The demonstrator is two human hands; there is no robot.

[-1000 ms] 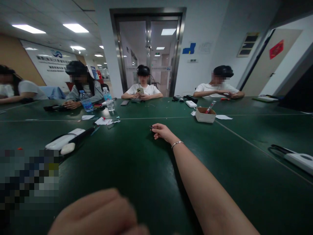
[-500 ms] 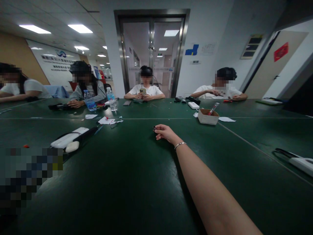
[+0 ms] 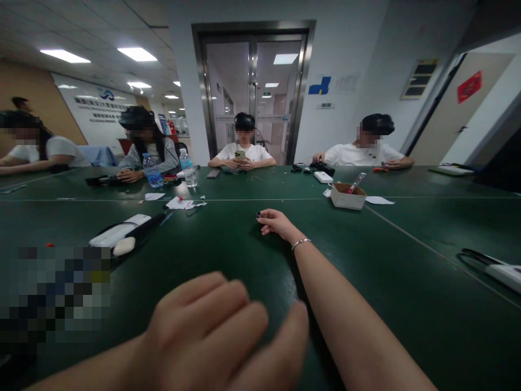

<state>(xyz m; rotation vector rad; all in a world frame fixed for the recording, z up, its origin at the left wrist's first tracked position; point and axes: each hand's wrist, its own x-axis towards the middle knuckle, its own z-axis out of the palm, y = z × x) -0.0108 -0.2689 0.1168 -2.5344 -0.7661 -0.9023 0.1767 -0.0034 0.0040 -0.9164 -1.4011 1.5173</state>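
My right hand (image 3: 275, 224) reaches out over the dark green table (image 3: 228, 244), a bracelet round its wrist. Between its thumb and fingertips it pinches a small dark object (image 3: 258, 215), too small to name. Close to me, my left hand (image 3: 220, 331) hangs in the lower middle of the view, slightly blurred. Its back faces me, the fingers bent and the thumb standing apart from them. Nothing shows in this hand, though its fingertips are partly hidden.
A small box (image 3: 348, 196) holding a red-labelled item stands ahead right. White paper scraps (image 3: 179, 203) and two water bottles (image 3: 188, 169) are ahead left. A white device (image 3: 122, 229) with a dark cable lies left. Several people sit opposite, one holding a phone (image 3: 240, 156).
My left hand has come into view from below. My right hand stays almost in place with the small object. Across the table at right, a person's hand has moved towards dark items.
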